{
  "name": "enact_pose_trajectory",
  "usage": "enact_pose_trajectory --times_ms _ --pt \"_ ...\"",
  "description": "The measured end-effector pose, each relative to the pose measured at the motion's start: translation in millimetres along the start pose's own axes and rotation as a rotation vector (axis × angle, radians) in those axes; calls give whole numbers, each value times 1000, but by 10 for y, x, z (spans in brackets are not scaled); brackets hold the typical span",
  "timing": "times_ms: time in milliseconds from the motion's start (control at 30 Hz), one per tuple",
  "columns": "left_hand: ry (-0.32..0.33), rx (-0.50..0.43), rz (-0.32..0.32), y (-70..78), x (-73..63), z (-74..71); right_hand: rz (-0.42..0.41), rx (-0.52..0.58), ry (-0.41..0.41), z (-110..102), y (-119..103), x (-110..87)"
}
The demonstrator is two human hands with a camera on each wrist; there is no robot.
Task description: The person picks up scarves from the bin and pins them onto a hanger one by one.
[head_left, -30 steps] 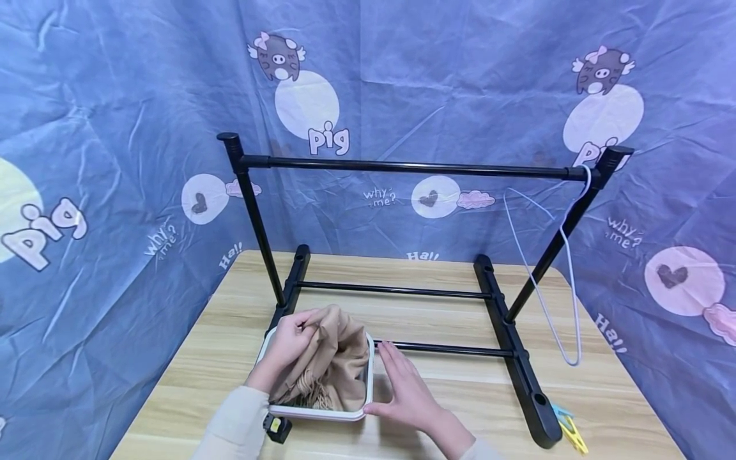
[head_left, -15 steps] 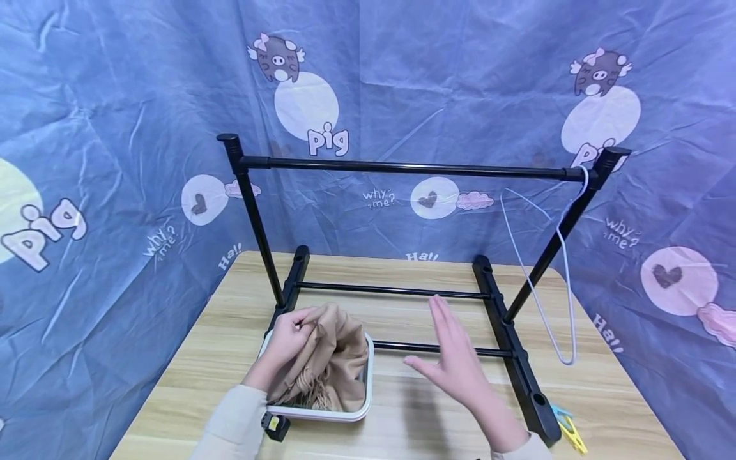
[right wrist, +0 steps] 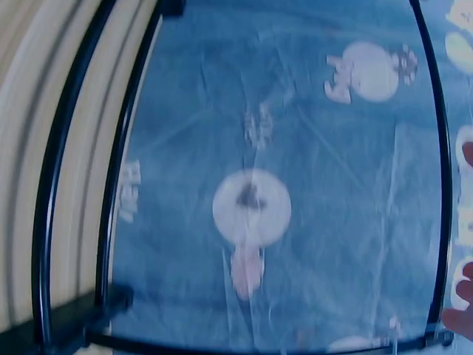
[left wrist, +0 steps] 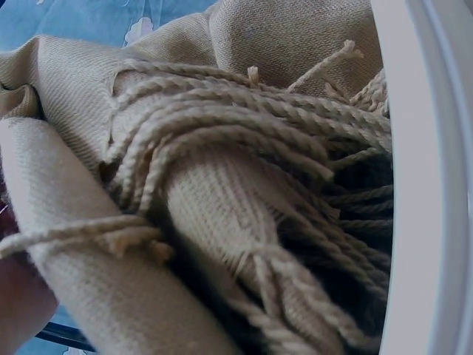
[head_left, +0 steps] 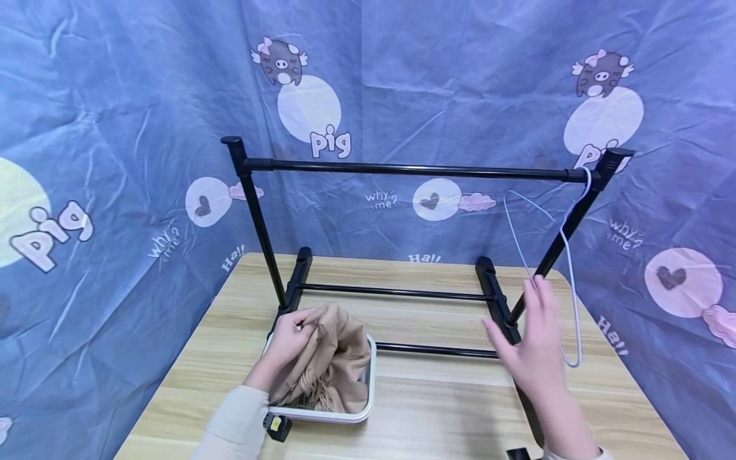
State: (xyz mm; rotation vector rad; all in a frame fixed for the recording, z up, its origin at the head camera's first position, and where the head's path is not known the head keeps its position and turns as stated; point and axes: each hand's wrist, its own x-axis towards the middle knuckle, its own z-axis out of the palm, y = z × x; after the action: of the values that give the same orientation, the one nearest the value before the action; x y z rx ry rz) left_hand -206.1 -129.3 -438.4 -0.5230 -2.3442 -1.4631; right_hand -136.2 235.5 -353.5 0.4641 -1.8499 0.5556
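A tan fringed scarf lies bunched in a white-rimmed basket at the front left. My left hand pinches an upper fold of it. Up close, the left wrist view shows the scarf's twisted tassels beside the pale rim. My right hand, fingers spread and holding nothing, is raised at the right, slightly blurred. Close by it in the head view, a white wire hanger hangs by its hook at the right end of the rack's top bar. Only fingertips of that hand show in the right wrist view.
The black rack's right upright rises behind my right hand. Low crossbars run between its feet on the wooden table. A small black object with a yellow mark sits by the basket's front left corner.
My right hand has left the basket's right edge and moved right and up toward the hanger. My left hand keeps its pinch on the scarf in the same place.
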Motion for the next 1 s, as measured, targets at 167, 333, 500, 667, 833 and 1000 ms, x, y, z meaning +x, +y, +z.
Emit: enact_pose_trajectory --times_ms 167,333,500,667,833,1000 --pt "-2 13 1 20 -5 3 108 -160 148 -175 88 -29" --pt "-10 -5 -19 28 -8 -8 244 -261 217 -280 162 -182" --pt "-4 -7 -15 17 7 -14 310 -332 219 -346 285 -298" --pt "0 -1 -3 2 2 -6 407 -369 113 -413 343 -371" --pt "-1 -1 -12 3 1 -9 514 -376 34 -422 359 -421" --pt "5 5 -2 -8 12 -13 568 -376 40 -390 392 -445"
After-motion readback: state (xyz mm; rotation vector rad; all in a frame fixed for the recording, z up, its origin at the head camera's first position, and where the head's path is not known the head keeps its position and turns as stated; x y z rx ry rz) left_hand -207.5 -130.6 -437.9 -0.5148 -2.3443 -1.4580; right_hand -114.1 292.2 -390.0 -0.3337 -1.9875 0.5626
